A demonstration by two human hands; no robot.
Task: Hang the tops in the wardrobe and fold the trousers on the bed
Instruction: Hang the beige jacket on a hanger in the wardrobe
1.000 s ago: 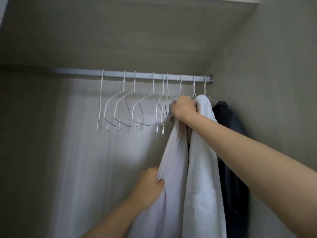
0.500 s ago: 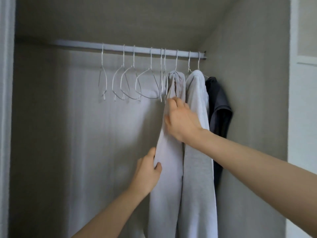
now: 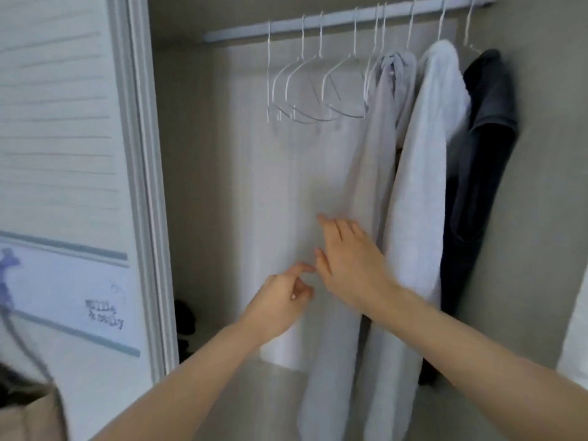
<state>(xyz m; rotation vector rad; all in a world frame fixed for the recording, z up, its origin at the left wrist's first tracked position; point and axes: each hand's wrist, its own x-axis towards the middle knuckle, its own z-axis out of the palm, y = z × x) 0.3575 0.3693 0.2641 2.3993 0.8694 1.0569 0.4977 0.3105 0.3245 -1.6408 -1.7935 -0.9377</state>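
Three tops hang at the right end of the wardrobe rail (image 3: 334, 22): a pale grey top (image 3: 378, 148), a white top (image 3: 423, 167) and a dark top (image 3: 477, 160) against the right wall. My right hand (image 3: 346, 262) is in front of the pale grey top's lower part, fingers spread, holding nothing. My left hand (image 3: 280, 300) is just below and left of it, fingers loosely curled, nothing visibly gripped. Both hands are blurred.
Several empty white wire hangers (image 3: 318, 90) hang on the rail left of the tops. A white door frame (image 3: 143, 186) and panelled door (image 3: 57, 122) stand at left. Dark items (image 3: 184, 316) lie low in the wardrobe's left corner.
Both hands have let go of the pale grey top and dropped lower. The view has shifted down and left, so the rail now sits at the top right.
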